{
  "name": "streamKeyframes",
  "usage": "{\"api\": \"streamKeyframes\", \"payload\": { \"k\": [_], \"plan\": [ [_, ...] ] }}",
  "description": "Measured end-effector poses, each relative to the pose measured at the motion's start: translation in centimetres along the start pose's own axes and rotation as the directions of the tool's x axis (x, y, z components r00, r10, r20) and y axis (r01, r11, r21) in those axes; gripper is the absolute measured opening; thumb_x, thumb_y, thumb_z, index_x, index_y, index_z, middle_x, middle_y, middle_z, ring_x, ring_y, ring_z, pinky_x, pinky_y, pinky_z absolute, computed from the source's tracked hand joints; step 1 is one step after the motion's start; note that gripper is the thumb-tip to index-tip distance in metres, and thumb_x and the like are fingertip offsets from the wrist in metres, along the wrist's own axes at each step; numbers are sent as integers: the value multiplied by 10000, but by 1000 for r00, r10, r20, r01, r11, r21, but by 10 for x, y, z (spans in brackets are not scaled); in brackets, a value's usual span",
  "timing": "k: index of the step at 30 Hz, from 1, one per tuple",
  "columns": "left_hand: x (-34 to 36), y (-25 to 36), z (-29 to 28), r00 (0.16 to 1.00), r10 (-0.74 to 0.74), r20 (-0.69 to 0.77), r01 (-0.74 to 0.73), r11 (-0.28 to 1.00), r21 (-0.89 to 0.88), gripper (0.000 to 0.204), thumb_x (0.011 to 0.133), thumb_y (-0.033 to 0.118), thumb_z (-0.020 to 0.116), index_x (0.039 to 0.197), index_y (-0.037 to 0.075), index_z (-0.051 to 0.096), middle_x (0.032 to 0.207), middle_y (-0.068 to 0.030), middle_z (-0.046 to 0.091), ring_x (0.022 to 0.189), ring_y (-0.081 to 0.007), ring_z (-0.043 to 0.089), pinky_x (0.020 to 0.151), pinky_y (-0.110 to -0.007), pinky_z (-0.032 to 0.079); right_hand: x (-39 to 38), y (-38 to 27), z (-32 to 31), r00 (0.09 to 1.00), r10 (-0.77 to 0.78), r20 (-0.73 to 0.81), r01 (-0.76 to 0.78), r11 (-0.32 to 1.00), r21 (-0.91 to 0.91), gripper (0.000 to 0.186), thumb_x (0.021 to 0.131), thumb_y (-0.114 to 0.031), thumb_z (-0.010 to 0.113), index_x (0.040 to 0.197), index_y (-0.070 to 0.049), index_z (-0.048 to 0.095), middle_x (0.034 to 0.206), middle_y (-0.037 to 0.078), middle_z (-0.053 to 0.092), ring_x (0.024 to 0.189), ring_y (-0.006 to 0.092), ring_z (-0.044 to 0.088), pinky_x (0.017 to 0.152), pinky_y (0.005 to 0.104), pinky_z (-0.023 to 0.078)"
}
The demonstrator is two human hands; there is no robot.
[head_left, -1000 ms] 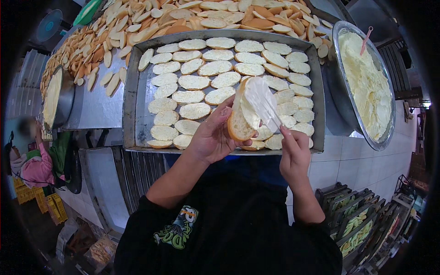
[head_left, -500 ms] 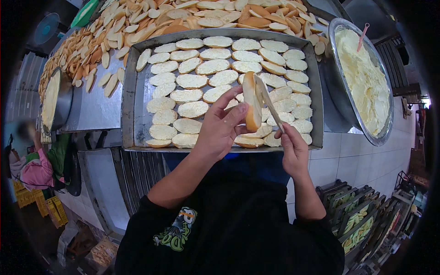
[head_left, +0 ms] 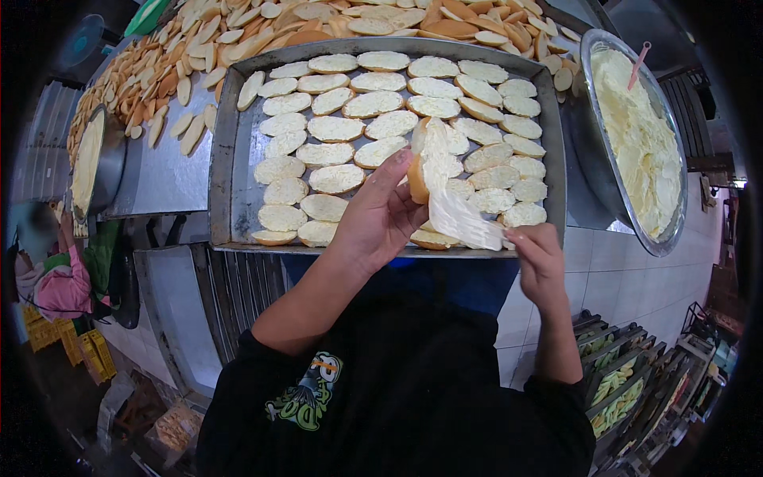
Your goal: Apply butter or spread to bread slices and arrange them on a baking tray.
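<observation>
My left hand (head_left: pixel 372 219) holds an oval bread slice (head_left: pixel 417 180) tilted up on edge, thumb on its brown crust. My right hand (head_left: pixel 542 261) grips the end of a flat spreading knife (head_left: pixel 473 226), whose blade is smeared with pale cream. The blade's far part lies against the slice's cream-coated face. Both hands are over the near side of a large metal tray (head_left: pixel 245 191), where several rows of cream-topped bread slices (head_left: pixel 330 129) lie flat. My left hand and the held slice hide some of them.
Beyond the tray spreads a heap of plain bread slices (head_left: pixel 306 37). To the right stands a big metal bowl of cream (head_left: pixel 640 135) with a pink stick in it. A smaller bowl (head_left: pixel 114 163) is at left. Racked trays (head_left: pixel 616 389) stand lower right; another person (head_left: pixel 67 282) is far left.
The knife has swung from upright beside the slice to a low slant with its cream-smeared flat showing. My right hand has moved right and slightly down. My left hand still holds the slice.
</observation>
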State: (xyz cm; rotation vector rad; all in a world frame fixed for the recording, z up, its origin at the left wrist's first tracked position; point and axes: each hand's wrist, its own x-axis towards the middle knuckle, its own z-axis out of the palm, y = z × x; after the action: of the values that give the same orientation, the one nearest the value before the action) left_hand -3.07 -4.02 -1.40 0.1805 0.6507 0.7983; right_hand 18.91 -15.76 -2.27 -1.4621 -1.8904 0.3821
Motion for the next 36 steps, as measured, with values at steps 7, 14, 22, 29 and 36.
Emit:
{"api": "streamKeyframes", "payload": {
  "k": [7, 14, 22, 29, 36],
  "plan": [
    [0, 9, -24, 998, -47, 51, 47, 999, -9, 388, 859, 269, 525, 1176, 80, 406, 982, -94, 560, 818, -155, 586, 688, -277, 528, 2, 4, 21, 982, 151, -112, -140, 985, 101, 291, 742, 87, 504, 1000, -18, 587, 858, 122, 583, 760, 243, 530, 692, 300, 413],
    [1, 2, -27, 988, 135, 69, -142, 985, 100, 388, 888, 205, 463, 1237, 81, 348, 1079, -80, 532, 941, -171, 571, 738, -310, 528, 17, -23, 53, 971, 237, 21, -235, 937, 258, 261, 786, 48, 497, 1029, -7, 578, 835, 136, 572, 752, 244, 532, 694, 296, 414],
    [7, 8, -32, 977, 197, 79, -198, 980, 1, 391, 871, 158, 504, 1221, 68, 355, 1065, -71, 539, 938, -165, 573, 759, -318, 517, 8, -9, 33, 987, 163, 11, -162, 965, 205, 267, 763, 41, 532, 1013, -29, 596, 840, 116, 579, 754, 244, 522, 702, 306, 405],
    [9, -5, -22, 932, 354, 74, -356, 866, 351, 503, 812, 127, 562, 1234, 75, 292, 1114, -143, 497, 1004, -265, 527, 831, -441, 460, 19, -21, 46, 957, 288, 18, -284, 930, 233, 348, 784, 46, 449, 1113, -30, 534, 863, 160, 555, 805, 293, 525, 746, 343, 417],
    [6, 3, -14, 771, 636, -9, -564, 689, 455, 538, 802, -60, 488, 1267, 54, 244, 1116, -142, 482, 990, -185, 497, 797, -313, 469, 14, -29, 38, 970, 211, 120, -239, 918, 316, 293, 815, 8, 499, 1101, -35, 544, 835, 124, 557, 769, 257, 530, 692, 301, 417]
  ]
}}
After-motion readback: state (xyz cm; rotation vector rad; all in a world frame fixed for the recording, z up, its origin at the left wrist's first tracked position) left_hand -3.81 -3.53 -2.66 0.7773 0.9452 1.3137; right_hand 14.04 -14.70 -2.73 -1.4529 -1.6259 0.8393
